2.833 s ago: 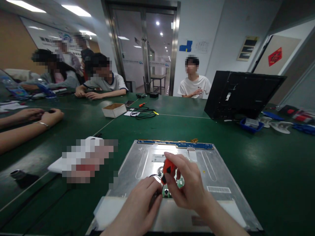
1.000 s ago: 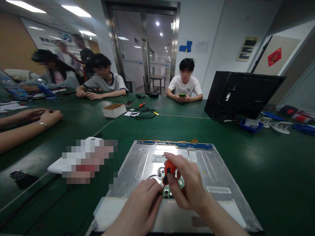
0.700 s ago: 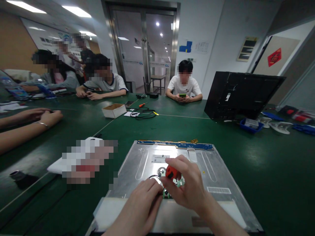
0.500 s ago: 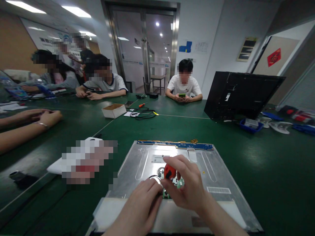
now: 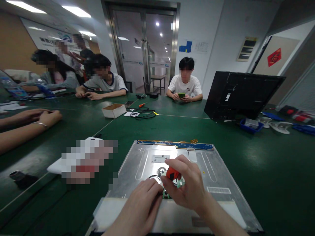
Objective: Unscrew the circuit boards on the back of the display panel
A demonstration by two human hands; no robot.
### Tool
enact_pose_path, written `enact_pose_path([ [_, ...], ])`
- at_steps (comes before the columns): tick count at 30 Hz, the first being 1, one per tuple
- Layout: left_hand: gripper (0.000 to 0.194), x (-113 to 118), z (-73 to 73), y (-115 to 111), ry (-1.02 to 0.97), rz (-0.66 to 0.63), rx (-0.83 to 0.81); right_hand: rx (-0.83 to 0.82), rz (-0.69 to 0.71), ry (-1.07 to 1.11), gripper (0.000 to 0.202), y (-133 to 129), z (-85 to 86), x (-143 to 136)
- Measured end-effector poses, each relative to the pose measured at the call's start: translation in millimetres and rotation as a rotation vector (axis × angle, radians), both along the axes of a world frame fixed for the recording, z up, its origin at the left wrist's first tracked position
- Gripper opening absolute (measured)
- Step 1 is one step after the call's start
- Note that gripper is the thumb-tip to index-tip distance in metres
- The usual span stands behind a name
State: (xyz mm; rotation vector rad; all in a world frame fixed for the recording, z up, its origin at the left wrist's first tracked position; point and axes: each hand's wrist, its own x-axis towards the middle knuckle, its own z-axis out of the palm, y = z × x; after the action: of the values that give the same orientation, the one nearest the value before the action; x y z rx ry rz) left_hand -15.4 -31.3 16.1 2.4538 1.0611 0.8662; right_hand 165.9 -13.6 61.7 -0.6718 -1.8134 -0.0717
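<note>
A silvery metal-backed display panel (image 5: 216,173) lies flat on the table in front of me, with a blue circuit strip (image 5: 159,143) along its far edge. Over a small green circuit board (image 5: 166,195) at the panel's middle, my right hand (image 5: 190,186) is closed around the red-and-black handle of what looks like a screwdriver (image 5: 171,173). Its shaft and tip are hidden. My left hand (image 5: 145,198) rests by the board's left side, fingers curled together near a dark cable (image 5: 154,176). What those fingertips grip, if anything, is hidden.
A black monitor casing (image 5: 241,95) stands at the right, near a blue tray (image 5: 251,125). An open white box (image 5: 114,110), black cables (image 5: 141,113) and an orange screwdriver (image 5: 142,105) lie farther back. Another person's hands (image 5: 46,119) rest at the left. Several people sit around.
My right hand and the screwdriver handle have turned and shifted slightly, the handle a little to the right and lower. My left hand stays in place.
</note>
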Motion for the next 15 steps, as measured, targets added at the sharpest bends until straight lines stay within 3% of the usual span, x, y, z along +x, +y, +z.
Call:
enact_pose_path([
  [9, 0.017, -0.1, 0.4, 0.1, 0.007, -0.010, -0.019, -0.093, 0.111, -0.017, 0.052, -3.6, 3.8, 3.2],
  [15, 0.015, 0.3, -1.4, 1.4, 0.003, -0.010, 0.003, -0.023, 0.023, 0.016, 0.037, -0.7, 0.1, -0.1],
])
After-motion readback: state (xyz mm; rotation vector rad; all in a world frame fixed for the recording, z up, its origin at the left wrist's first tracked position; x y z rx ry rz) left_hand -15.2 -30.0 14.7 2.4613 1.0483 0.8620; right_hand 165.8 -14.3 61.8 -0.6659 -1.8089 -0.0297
